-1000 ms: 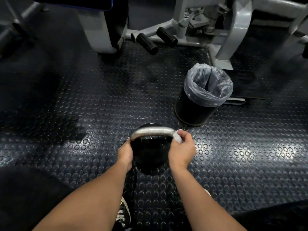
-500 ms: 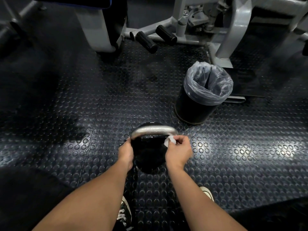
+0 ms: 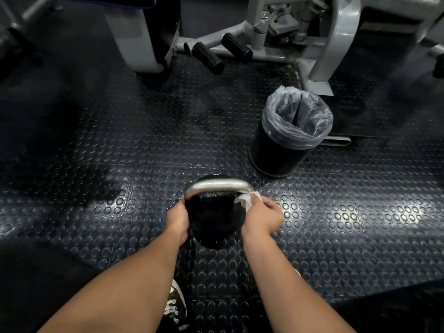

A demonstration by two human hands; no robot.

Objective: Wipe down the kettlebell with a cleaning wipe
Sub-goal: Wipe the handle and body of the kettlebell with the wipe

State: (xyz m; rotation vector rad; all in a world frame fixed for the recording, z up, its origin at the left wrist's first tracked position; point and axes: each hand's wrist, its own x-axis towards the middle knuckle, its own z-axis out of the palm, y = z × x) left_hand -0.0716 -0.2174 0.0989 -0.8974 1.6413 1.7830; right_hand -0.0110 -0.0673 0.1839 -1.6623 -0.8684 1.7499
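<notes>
A black kettlebell (image 3: 213, 219) with a silver handle stands on the studded rubber floor in front of me. My left hand (image 3: 178, 218) presses against its left side, below the handle's left end; its fingers are hidden behind the body. My right hand (image 3: 262, 215) pinches a crumpled white cleaning wipe (image 3: 247, 199) and holds it against the kettlebell's right shoulder, just under the right end of the handle.
A black waste bin (image 3: 281, 152) lined with a clear bag stands to the right, just beyond the kettlebell. Grey gym machine frames (image 3: 336, 39) with black foot pegs (image 3: 207, 57) fill the back. My shoe (image 3: 175, 306) is near the bottom edge.
My right hand with the wipe slid from the handle's right end down onto the kettlebell's right shoulder. My left hand stayed on the left side.
</notes>
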